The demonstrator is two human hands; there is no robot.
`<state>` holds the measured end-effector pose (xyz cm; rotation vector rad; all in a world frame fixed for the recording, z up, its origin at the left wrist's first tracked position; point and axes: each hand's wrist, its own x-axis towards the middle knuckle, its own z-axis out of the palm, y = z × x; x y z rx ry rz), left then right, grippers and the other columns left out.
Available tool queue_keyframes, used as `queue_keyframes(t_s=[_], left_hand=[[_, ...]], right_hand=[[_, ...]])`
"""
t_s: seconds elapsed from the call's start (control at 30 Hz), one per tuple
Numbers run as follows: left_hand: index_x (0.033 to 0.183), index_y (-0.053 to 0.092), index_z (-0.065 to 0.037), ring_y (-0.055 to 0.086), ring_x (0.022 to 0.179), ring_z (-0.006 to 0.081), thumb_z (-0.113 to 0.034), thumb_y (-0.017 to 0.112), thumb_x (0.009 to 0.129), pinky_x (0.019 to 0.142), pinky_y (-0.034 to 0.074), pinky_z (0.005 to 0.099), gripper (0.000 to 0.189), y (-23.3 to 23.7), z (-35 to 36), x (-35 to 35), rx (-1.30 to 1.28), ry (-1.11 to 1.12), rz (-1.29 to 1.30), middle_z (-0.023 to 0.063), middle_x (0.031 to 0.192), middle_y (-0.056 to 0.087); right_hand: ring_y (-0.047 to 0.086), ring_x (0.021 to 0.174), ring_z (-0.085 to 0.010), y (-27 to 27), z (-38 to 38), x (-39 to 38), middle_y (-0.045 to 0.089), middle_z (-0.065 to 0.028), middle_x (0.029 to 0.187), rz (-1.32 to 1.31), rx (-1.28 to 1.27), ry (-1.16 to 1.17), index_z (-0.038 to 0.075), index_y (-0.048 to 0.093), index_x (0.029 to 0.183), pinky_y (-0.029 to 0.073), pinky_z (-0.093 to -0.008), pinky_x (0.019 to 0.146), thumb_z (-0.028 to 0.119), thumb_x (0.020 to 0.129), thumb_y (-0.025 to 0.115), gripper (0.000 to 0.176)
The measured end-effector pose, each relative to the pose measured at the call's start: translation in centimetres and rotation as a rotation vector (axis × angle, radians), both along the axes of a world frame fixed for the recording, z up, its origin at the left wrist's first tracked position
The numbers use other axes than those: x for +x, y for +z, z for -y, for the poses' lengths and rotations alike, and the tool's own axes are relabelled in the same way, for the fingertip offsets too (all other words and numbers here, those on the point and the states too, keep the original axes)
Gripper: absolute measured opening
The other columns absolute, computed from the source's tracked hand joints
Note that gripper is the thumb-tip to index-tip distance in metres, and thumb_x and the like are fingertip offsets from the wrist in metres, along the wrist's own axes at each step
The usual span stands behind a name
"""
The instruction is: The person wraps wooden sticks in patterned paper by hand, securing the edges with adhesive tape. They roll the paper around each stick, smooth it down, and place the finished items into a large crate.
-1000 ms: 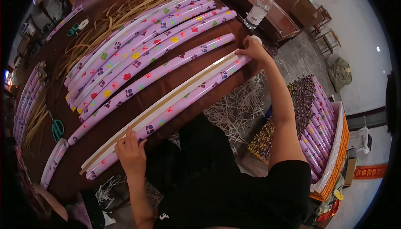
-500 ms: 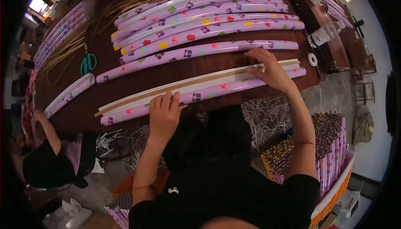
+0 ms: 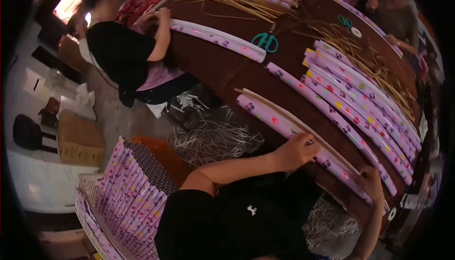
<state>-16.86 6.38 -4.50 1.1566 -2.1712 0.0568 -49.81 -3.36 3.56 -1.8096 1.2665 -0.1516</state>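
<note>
A pink printed wrapping paper roll lies along the near edge of the table, with a brown strip running along its far side. My left hand is closed over the middle of the roll, its fingers curled over the top. At the right end, my right hand has bent fingers gripping the roll and its edge. Beyond them lies another finished-looking roll, then a stack of similar rolls.
A co-worker at the left handles a roll; another person stands across the table. Green scissors, brown strips and a tape ring lie on the table. A basket of upright rolls stands at lower left; paper shreds cover the floor.
The view has swung left, bringing the co-worker and the basket into sight. Less of the paper's white underside shows beside the roll. Both hands are still on it.
</note>
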Motion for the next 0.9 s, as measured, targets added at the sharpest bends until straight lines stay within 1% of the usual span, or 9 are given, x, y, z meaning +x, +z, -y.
queue_keyframes(t_s=[0.07,0.13,0.37,0.47,0.6,0.63,0.67,0.77,0.9], left_hand=[[0.111,0.061,-0.002,0.051,0.107,0.0301,-0.019,0.072,0.079,0.093,0.045,0.0443,0.037,0.0,0.0,-0.3,-0.007,0.059,0.031,0.0084,0.113,0.056],[0.111,0.061,-0.001,0.05,0.107,0.0301,-0.021,0.071,0.082,0.093,0.044,0.0436,0.037,-0.4,0.0,-0.3,-0.029,0.021,0.012,0.0097,0.114,0.056],[0.119,0.06,0.001,0.05,0.107,0.0297,-0.024,0.068,0.086,0.092,0.046,0.0428,0.042,-0.3,-0.3,-0.2,-0.066,0.031,0.045,0.0109,0.12,0.054],[0.118,0.06,0.0,0.05,0.107,0.0297,-0.023,0.068,0.086,0.091,0.047,0.0427,0.04,-0.3,-0.4,-0.2,-0.101,0.057,0.072,0.0107,0.117,0.054],[0.112,0.061,-0.002,0.051,0.107,0.0294,-0.022,0.068,0.086,0.091,0.047,0.0426,0.034,0.4,-0.9,-0.3,-0.081,0.02,0.003,0.0104,0.115,0.055],[0.109,0.061,-0.003,0.052,0.105,0.0292,-0.022,0.069,0.085,0.09,0.047,0.0423,0.032,0.4,-0.9,-0.2,-0.078,0.037,0.014,0.0103,0.113,0.056],[0.106,0.061,-0.004,0.053,0.102,0.0289,-0.022,0.069,0.084,0.09,0.047,0.0419,0.031,0.6,-0.8,-0.2,-0.08,0.047,0.025,0.0101,0.11,0.057],[0.105,0.061,-0.004,0.056,0.099,0.0277,-0.022,0.071,0.083,0.089,0.046,0.0413,0.03,1.5,-1.1,-0.3,-0.144,0.076,0.092,0.0088,0.104,0.059],[0.106,0.062,-0.008,0.055,0.106,0.0263,-0.021,0.062,0.085,0.096,0.042,0.0389,0.025,1.2,-1.4,0.2,-0.19,0.077,0.199,0.0094,0.107,0.059]], right_hand=[[0.048,0.053,-0.007,0.2,0.3,-0.1,0.051,-0.002,0.057,0.009,-0.127,0.1,-0.003,0.055,0.069,0.037,-0.0262,0.05,-0.003,0.08,0.067,0.016],[0.05,0.055,-0.007,0.9,0.2,0.5,0.055,-0.0032,0.059,0.001,0.061,-0.023,-0.003,0.059,0.071,0.038,-0.0261,0.05,-0.003,0.079,0.067,0.012],[0.052,0.057,-0.0063,2.2,-0.4,1.5,0.056,0.0,0.059,-0.06,-0.051,-0.008,0.001,0.062,0.068,0.038,-0.0242,0.052,-0.001,0.077,0.067,0.01],[0.052,0.059,-0.0053,4.4,-1.3,3.3,0.056,0.0009,0.061,-0.083,0.133,-0.077,0.001,0.061,0.07,0.038,-0.0239,0.053,-0.001,0.076,0.068,0.01],[0.057,0.063,-0.0154,-0.1,-0.2,-0.9,0.059,-0.0059,0.069,-0.027,-0.064,0.061,-0.005,0.06,0.079,0.044,-0.0308,0.056,-0.002,0.071,0.071,0.013],[0.061,0.072,-0.0182,1.1,-1.0,0.1,0.062,-0.0086,0.077,-0.051,0.035,-0.071,-0.006,0.064,0.085,0.047,-0.0331,0.062,-0.001,0.069,0.074,0.02],[0.061,0.073,-0.0193,0.5,-1.4,0.2,0.063,-0.0104,0.079,-0.016,-0.181,-0.003,-0.005,0.066,0.09,0.048,-0.0341,0.065,0.0,0.069,0.074,0.023],[0.064,0.079,-0.0239,2.7,-1.8,1.3,0.064,-0.0146,0.083,-0.043,-0.184,0.193,0.001,0.072,0.099,0.05,-0.0351,0.073,0.003,0.068,0.076,0.031],[0.065,0.081,-0.0291,2.2,-3.0,1.3,0.065,-0.0112,0.084,-0.106,-0.234,0.152,0.011,0.076,0.098,0.051,-0.0374,0.073,0.004,0.071,0.074,0.029]])
